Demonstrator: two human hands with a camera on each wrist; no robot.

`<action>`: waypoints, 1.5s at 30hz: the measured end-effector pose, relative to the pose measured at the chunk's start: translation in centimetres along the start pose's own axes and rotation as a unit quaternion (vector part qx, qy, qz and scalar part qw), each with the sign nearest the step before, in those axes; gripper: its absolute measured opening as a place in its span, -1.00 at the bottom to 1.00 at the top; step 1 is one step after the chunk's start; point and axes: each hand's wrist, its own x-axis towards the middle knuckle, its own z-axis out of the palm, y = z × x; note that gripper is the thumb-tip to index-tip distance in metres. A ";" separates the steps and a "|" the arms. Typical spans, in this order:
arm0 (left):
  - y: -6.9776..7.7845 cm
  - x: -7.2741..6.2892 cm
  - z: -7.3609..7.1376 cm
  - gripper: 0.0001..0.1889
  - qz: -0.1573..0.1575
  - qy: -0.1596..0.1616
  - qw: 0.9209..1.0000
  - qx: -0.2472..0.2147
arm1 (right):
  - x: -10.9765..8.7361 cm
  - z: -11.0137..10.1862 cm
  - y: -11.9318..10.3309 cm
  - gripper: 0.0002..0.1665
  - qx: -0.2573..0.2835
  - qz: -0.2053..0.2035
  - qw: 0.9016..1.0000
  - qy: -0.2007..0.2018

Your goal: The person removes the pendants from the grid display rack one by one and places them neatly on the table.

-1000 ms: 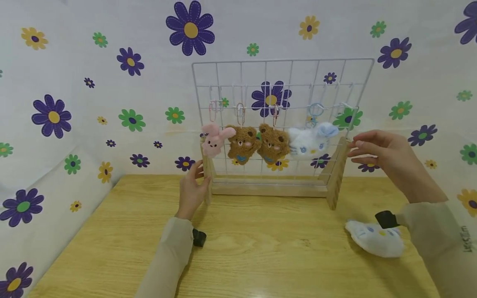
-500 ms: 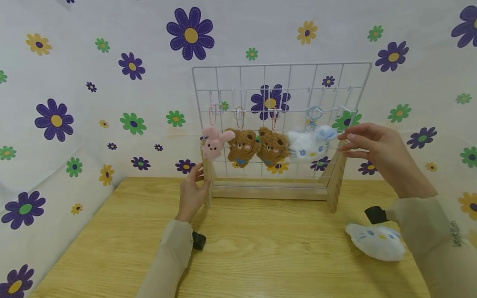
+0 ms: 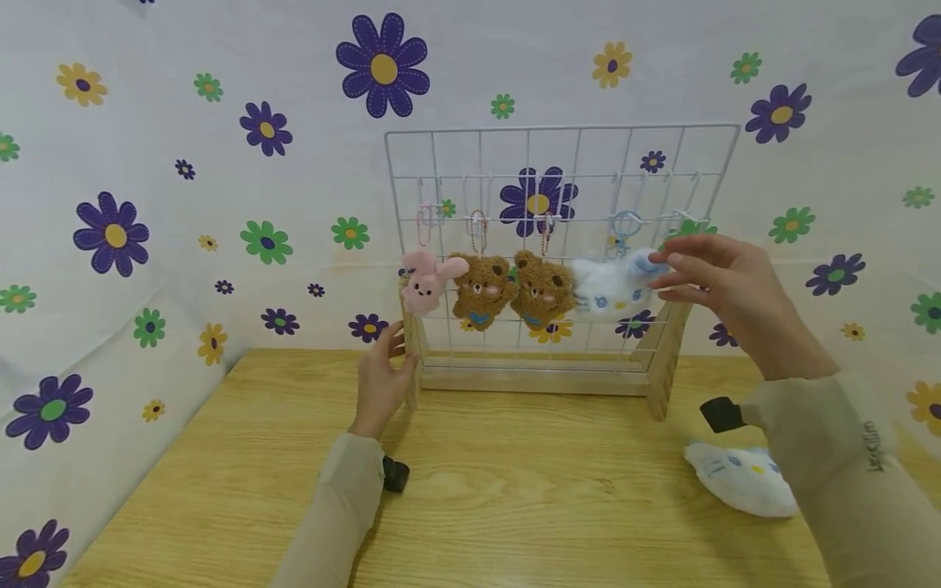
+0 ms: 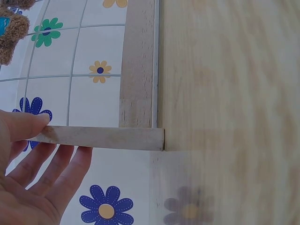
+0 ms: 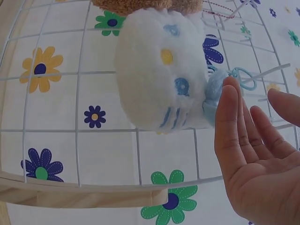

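In the head view, my left hand (image 3: pixel 378 388) grips the left wooden leg of a white wire-grid display rack (image 3: pixel 532 381). The left wrist view shows the thumb on one side of that wooden leg (image 4: pixel 103 137), fingers on the other. My right hand (image 3: pixel 742 298) is at the blue bow of a hanging white cat plush keychain (image 3: pixel 616 286), its fingers nearly straight. In the right wrist view the fingertips overlap the bow (image 5: pixel 213 96); whether they touch it is unclear. A pink rabbit plush (image 3: pixel 424 290) and two brown bear plushes (image 3: pixel 481 286) hang to its left.
A second white cat plush (image 3: pixel 738 490) lies on the wooden table (image 3: pixel 515 498) at the right, partly hidden by the right sleeve. White hooks (image 3: pixel 684 216) stick out from the grid at its right side. A flower-printed cloth (image 3: pixel 309 106) stands behind.
My right hand has moved left, from beside the rack's right leg to the bow of the hanging white cat plush. My left hand has stayed on the left leg.
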 end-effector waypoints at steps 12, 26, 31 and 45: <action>0.0 0.3 0.1 -0.47 -0.006 -0.004 1.000 0.000 | 0.5 0.6 -0.4 -0.62 0.001 -0.002 1.000 0.005; -0.2 0.0 0.0 -0.46 -0.004 0.002 1.000 0.004 | 1.3 1.7 -1.0 -0.48 0.013 -0.006 1.000 -0.013; -0.2 0.1 0.0 -0.46 -0.001 0.001 1.000 0.014 | 1.6 2.0 -1.2 -0.48 0.028 0.005 0.999 -0.019; -0.1 0.0 0.0 -0.45 -0.006 -0.002 1.000 0.023 | 2.9 3.5 -1.8 -0.51 -0.019 0.049 0.998 0.040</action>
